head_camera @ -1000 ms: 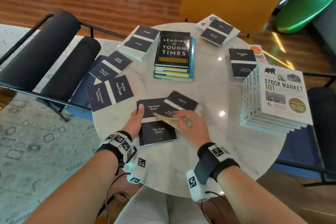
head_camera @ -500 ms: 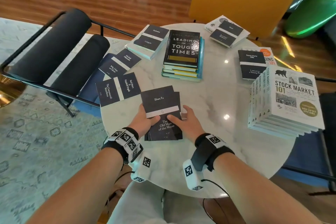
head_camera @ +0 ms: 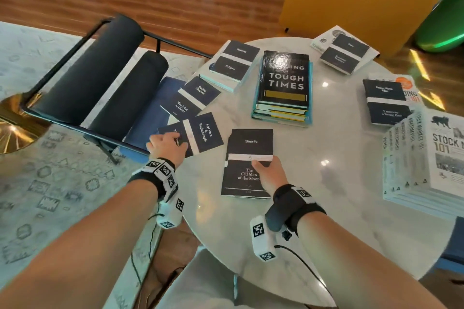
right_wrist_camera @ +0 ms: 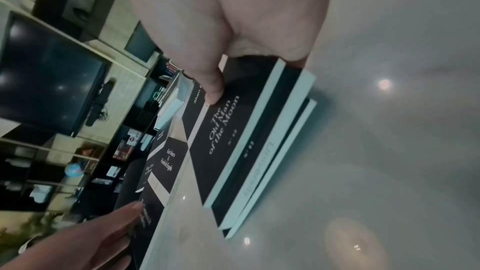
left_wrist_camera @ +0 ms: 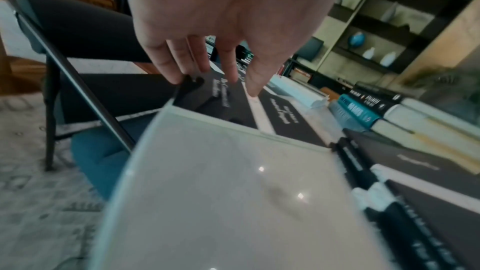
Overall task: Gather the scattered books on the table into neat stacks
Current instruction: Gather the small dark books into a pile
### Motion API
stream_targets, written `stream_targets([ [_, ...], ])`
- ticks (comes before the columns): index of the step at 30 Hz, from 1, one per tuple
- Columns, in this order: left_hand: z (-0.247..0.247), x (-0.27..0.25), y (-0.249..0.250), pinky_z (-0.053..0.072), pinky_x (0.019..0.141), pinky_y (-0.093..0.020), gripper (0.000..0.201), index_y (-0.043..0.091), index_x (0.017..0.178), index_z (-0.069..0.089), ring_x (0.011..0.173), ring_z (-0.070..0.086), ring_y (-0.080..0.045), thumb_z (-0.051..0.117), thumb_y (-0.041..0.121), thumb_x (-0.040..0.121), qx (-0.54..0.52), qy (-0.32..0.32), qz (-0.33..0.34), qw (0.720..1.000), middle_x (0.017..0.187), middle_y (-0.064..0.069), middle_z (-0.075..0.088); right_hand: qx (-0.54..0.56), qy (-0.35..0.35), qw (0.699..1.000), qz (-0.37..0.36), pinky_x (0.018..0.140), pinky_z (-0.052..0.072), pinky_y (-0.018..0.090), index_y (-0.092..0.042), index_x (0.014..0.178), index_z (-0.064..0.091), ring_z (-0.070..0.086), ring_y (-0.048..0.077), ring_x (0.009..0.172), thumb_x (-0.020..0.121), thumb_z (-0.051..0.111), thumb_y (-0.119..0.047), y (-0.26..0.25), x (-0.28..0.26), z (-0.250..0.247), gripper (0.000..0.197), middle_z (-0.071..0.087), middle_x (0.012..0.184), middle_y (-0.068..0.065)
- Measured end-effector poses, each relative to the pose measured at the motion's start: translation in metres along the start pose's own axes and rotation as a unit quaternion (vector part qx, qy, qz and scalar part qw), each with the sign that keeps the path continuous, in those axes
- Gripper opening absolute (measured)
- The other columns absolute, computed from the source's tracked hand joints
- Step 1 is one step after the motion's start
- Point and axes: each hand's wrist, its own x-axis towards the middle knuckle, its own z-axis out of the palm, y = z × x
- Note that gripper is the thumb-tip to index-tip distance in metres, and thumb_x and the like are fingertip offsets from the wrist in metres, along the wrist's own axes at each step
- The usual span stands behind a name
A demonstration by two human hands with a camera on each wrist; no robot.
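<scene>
A small stack of black paperbacks (head_camera: 247, 148) topped by "The Old Man of the Moon" lies at the near middle of the round marble table (head_camera: 339, 153). My right hand (head_camera: 267, 175) grips its right edge, thumb on the cover (right_wrist_camera: 228, 130), fingers curled at the side. My left hand (head_camera: 167, 145) rests with straight fingers on the Karl Marx paperback (head_camera: 203, 135), which overhangs the table's left edge; in the left wrist view the fingertips (left_wrist_camera: 231, 77) touch its cover (left_wrist_camera: 223, 98).
More black paperbacks lie around: Nietzsche (head_camera: 193, 98), Caligula (head_camera: 234, 63), one at the far side (head_camera: 345, 54), one at the right (head_camera: 385, 100). The "Tough Times" stack (head_camera: 283, 83) and the "Stock Market 101" stack (head_camera: 426, 158) stand squared. A black chair (head_camera: 100, 78) sits left.
The Shen Fu book was laid on the near stack and squared with both hands. My left hand then left the stack and moved left onto the Marx paperback.
</scene>
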Motion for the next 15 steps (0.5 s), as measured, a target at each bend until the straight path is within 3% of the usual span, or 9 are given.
stream_targets([
  [2, -0.006, 0.011, -0.006, 0.03, 0.107, -0.043, 0.049, 0.021, 0.132, 0.051, 0.131, 0.031, -0.036, 0.067, 0.033, 0.087, -0.006, 0.003, -0.006, 1.0, 0.145, -0.014, 0.03, 0.001, 0.026, 1.0, 0.0, 0.069, 0.044, 0.019, -0.004, 0.118, 0.059, 0.065, 0.023, 0.1, 0.089, 0.064, -0.018, 0.003, 0.006, 0.012, 0.033, 0.067, 0.111, 0.01],
  [4, -0.009, 0.026, -0.011, 0.023, 0.113, -0.042, 0.066, 0.015, 0.14, 0.042, 0.139, 0.025, -0.034, 0.072, 0.03, 0.083, -0.008, -0.005, 0.03, 0.999, 0.154, -0.013, 0.023, -0.004, 0.046, 0.999, -0.003, 0.077, 0.046, 0.024, -0.003, 0.112, 0.064, 0.066, 0.025, 0.1, 0.086, 0.067, -0.018, 0.003, 0.012, 0.022, 0.031, 0.068, 0.108, 0.012],
  [7, -0.017, 0.042, -0.014, 0.021, 0.114, -0.043, 0.085, 0.015, 0.148, 0.028, 0.139, 0.03, -0.033, 0.076, 0.031, 0.079, 0.019, -0.047, 0.065, 0.997, 0.152, -0.013, 0.032, 0.008, 0.067, 0.998, 0.006, 0.082, 0.052, 0.03, -0.004, 0.11, 0.064, 0.067, 0.026, 0.098, 0.084, 0.069, -0.019, -0.002, 0.017, 0.031, 0.031, 0.069, 0.107, 0.012],
  [9, -0.024, 0.046, -0.015, 0.026, 0.111, -0.044, 0.09, 0.02, 0.148, 0.028, 0.135, 0.033, -0.035, 0.078, 0.04, 0.076, 0.058, -0.059, 0.064, 0.995, 0.146, -0.015, 0.036, 0.036, 0.057, 0.997, 0.02, 0.075, 0.049, 0.027, -0.003, 0.114, 0.059, 0.066, 0.025, 0.097, 0.086, 0.067, -0.017, -0.006, 0.016, 0.033, 0.032, 0.068, 0.107, 0.01],
  [12, -0.032, 0.051, -0.02, 0.039, 0.1, -0.043, 0.063, 0.02, 0.132, 0.05, 0.122, 0.045, -0.038, 0.069, 0.051, 0.08, 0.056, -0.093, 0.067, 0.992, 0.128, -0.017, 0.047, 0.065, 0.057, 0.996, 0.034, 0.07, 0.046, 0.023, -0.006, 0.115, 0.051, 0.061, 0.021, 0.09, 0.089, 0.064, -0.014, -0.014, 0.01, 0.033, 0.03, 0.064, 0.101, 0.005],
  [14, -0.034, 0.053, -0.023, 0.041, 0.091, -0.037, 0.04, 0.011, 0.115, 0.059, 0.111, 0.056, -0.037, 0.052, 0.045, 0.094, 0.01, -0.115, 0.085, 0.99, 0.114, -0.015, 0.06, 0.078, 0.06, 0.995, 0.034, 0.066, 0.047, 0.022, -0.007, 0.111, 0.051, 0.061, 0.017, 0.084, 0.089, 0.064, -0.014, -0.017, 0.008, 0.034, 0.026, 0.065, 0.098, 0.001],
  [15, -0.035, 0.051, -0.023, 0.041, 0.09, -0.037, 0.037, 0.008, 0.114, 0.058, 0.109, 0.057, -0.036, 0.046, 0.04, 0.098, -0.011, -0.115, 0.09, 0.989, 0.113, -0.016, 0.062, 0.082, 0.063, 0.994, 0.036, 0.064, 0.046, 0.021, -0.009, 0.109, 0.051, 0.059, 0.016, 0.081, 0.09, 0.063, -0.013, -0.019, 0.007, 0.035, 0.024, 0.064, 0.094, -0.001],
])
